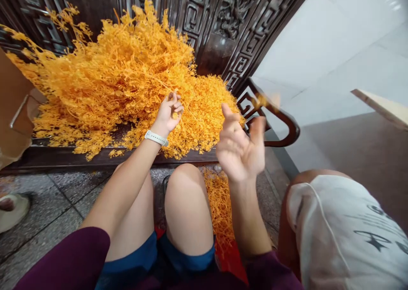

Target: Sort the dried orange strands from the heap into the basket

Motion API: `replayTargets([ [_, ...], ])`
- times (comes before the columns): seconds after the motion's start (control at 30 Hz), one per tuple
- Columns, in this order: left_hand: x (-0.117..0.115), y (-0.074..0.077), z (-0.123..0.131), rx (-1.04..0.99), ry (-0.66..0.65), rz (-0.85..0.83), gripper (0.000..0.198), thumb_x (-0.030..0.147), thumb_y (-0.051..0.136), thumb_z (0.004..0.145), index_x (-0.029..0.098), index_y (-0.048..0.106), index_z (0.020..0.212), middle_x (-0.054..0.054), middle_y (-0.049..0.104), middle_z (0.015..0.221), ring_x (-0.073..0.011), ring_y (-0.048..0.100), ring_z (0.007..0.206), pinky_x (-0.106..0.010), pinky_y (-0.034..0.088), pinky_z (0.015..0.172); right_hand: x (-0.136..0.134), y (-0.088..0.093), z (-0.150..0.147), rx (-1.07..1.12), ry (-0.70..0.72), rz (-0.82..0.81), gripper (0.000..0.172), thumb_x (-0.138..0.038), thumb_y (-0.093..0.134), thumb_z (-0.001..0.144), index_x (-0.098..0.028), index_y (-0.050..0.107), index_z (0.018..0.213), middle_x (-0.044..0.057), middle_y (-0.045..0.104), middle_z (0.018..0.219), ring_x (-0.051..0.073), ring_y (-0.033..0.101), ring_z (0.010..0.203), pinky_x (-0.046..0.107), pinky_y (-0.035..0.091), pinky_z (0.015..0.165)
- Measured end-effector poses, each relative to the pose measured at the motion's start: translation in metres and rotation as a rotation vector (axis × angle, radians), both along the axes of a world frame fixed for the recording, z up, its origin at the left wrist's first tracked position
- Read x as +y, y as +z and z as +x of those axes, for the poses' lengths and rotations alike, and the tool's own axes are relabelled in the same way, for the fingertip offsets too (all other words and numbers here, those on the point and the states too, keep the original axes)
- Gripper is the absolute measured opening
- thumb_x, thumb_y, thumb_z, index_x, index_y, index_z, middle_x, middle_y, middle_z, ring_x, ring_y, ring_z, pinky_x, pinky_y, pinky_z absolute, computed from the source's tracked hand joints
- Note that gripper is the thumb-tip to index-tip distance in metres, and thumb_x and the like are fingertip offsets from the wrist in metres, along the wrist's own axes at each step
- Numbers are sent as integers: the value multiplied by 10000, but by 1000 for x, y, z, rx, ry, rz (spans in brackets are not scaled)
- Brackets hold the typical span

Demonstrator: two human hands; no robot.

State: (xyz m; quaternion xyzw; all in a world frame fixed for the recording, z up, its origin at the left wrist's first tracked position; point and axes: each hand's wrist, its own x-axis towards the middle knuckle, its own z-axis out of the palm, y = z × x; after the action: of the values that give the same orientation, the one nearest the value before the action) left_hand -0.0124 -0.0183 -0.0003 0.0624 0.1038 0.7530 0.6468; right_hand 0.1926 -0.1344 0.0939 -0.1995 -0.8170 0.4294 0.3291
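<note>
A large heap of bright yellow-orange feathery dried-plant sprigs point(124, 69) lies on a dark wooden bench point(95, 156). My left hand point(169, 109), a white watch band point(156, 137) on its wrist, is in front of the heap with its fingers curled round a yellow sprig. Part of that sprig blends into the pile behind. To the right, my right hand point(240, 147) is raised palm up and smeared by motion. Its thumb and forefinger stand apart, with nothing visible between them. A blurred yellow bit point(264, 99) hangs in the air just beyond that hand.
A carved dark bench back point(219, 39) rises behind the heap, with a curved armrest point(291, 128) at right. A cardboard box point(15, 111) stands at left. Yellow scraps point(219, 200) lie beside my knee. Another person's leg in white shorts point(347, 230) is close on the right.
</note>
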Motion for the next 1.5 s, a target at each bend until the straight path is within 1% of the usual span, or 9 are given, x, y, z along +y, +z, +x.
replayTargets([
  [0.17, -4, -3, 25, -45, -32, -34, 280, 28, 495, 1023, 159, 602, 799, 7, 626, 756, -14, 488, 515, -123, 417, 492, 16, -26, -12, 208, -330, -230, 474, -555, 373, 1090, -220, 707, 1084, -21, 576, 646, 123, 442, 488, 257, 389, 459],
  [0.37, -20, 8, 53, -26, -108, -14, 196, 10, 556, 989, 136, 630, 859, -31, 701, 893, -79, 708, 834, -197, 584, 852, 26, -86, -13, -261, -670, 263, 498, -526, 759, 905, -191, 588, 1231, 41, 676, 926, 150, 572, 681, 309, 470, 678],
  [0.6, -26, 12, 59, 113, -198, 54, 213, -31, 513, 986, 152, 579, 902, -5, 657, 873, -41, 656, 730, -132, 544, 706, 55, -92, 2, -199, -638, 357, 186, -371, 564, 1049, -204, 644, 1062, 58, 688, 887, 188, 625, 765, 331, 483, 760],
  [0.7, -18, 7, 54, 99, -170, 50, 326, -141, 479, 891, 174, 562, 892, 13, 618, 829, -14, 518, 560, -108, 389, 502, 24, -87, -4, -217, -357, 344, 130, -233, 549, 1006, -226, 678, 992, 70, 732, 941, 217, 669, 869, 354, 502, 841],
  [0.87, 2, -3, 19, -20, 25, -88, 387, -185, 454, 825, 194, 531, 816, 37, 558, 750, -10, 455, 503, -131, 310, 461, -49, -70, -30, -389, 934, -50, 177, -109, 614, 892, -246, 711, 947, 17, 784, 1035, 161, 724, 973, 244, 531, 841],
  [0.93, 3, -2, 3, -44, 34, -69, 359, -153, 465, 868, 191, 551, 812, 31, 584, 766, -5, 459, 503, -128, 332, 469, -53, -53, -33, -357, 1185, -268, 138, -151, 637, 927, -232, 720, 852, 22, 777, 906, 134, 729, 844, 206, 524, 727],
  [1.1, -9, 11, -12, -48, -12, 16, 305, -24, 457, 1006, 170, 594, 815, 6, 602, 784, -1, 398, 473, -131, 325, 443, -7, -20, -23, 201, 311, -549, 466, -645, 492, 1004, -268, 741, 1120, -7, 637, 691, 133, 528, 559, 256, 444, 533],
  [1.23, -15, 17, -3, -78, -20, 14, 338, 13, 396, 1054, 157, 587, 815, 1, 580, 777, -3, 351, 467, -124, 307, 437, 6, -40, -23, 224, -309, -442, 342, -508, 545, 1021, -242, 662, 1202, -32, 553, 696, 119, 429, 523, 264, 358, 503],
  [1.5, -25, 22, 29, -74, -183, 46, 320, 17, 401, 1049, 154, 568, 813, -10, 585, 805, -2, 321, 457, -122, 282, 418, 22, -94, -25, -303, -504, 347, 252, -321, 529, 1051, -210, 687, 1212, 84, 718, 971, 203, 651, 854, 329, 460, 788],
])
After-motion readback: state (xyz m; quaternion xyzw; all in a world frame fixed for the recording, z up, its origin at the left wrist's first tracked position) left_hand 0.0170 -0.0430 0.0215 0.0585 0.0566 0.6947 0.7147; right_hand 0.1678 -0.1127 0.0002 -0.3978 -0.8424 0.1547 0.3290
